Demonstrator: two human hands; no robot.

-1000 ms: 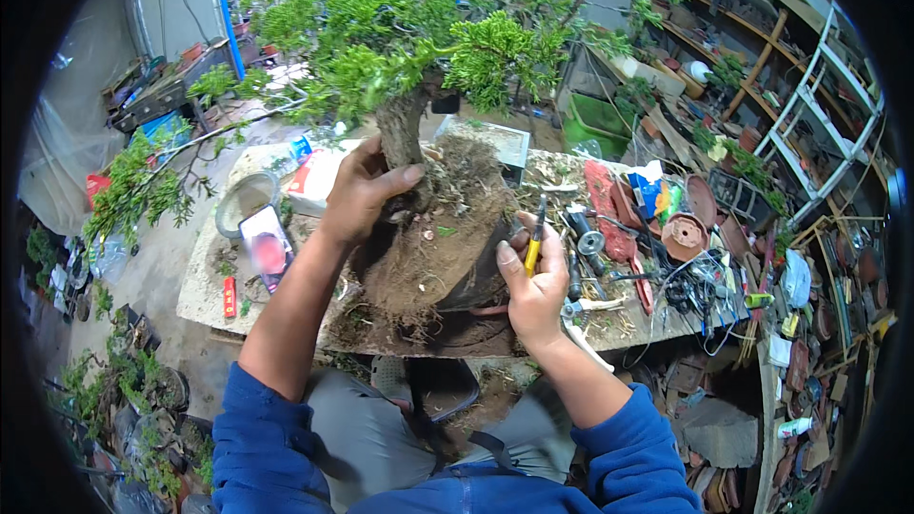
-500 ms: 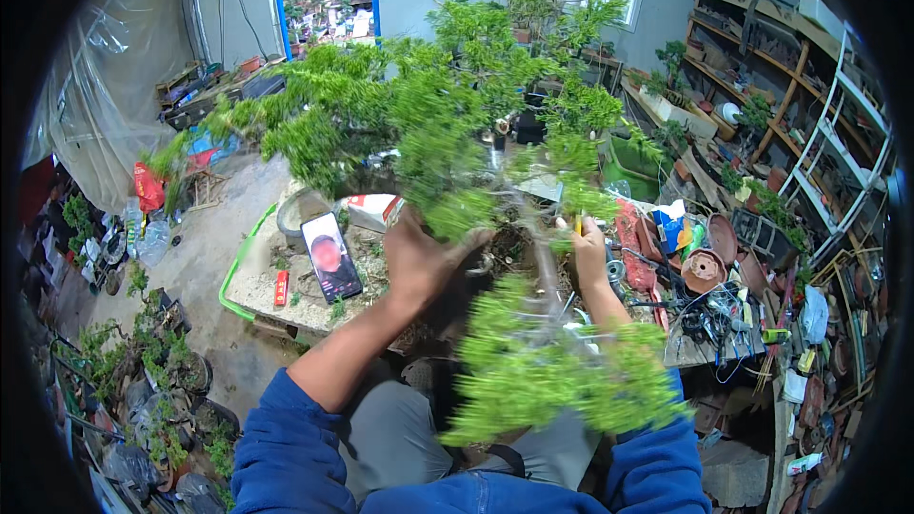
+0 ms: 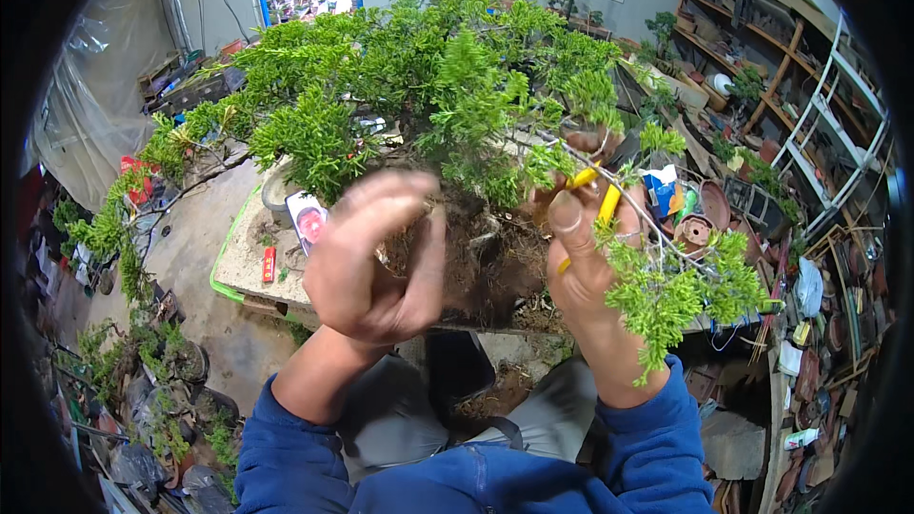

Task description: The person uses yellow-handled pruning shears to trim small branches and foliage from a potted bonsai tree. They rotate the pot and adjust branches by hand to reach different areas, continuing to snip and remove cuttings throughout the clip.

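**Tree (image 3: 409, 86) between two hands**

Crown spreads sideways across upper frame; trunk's line hidden by foliage. Roots (image 3: 487, 252) at centre, just right of the left hand (image 3: 367, 271), which looks nearer: blurred, thumb and fingers apart. Right hand (image 3: 586, 276) closed around yellow-handled tool (image 3: 609, 203). Red box (image 3: 269, 265), left of frame: pale marks, unreadable from here.
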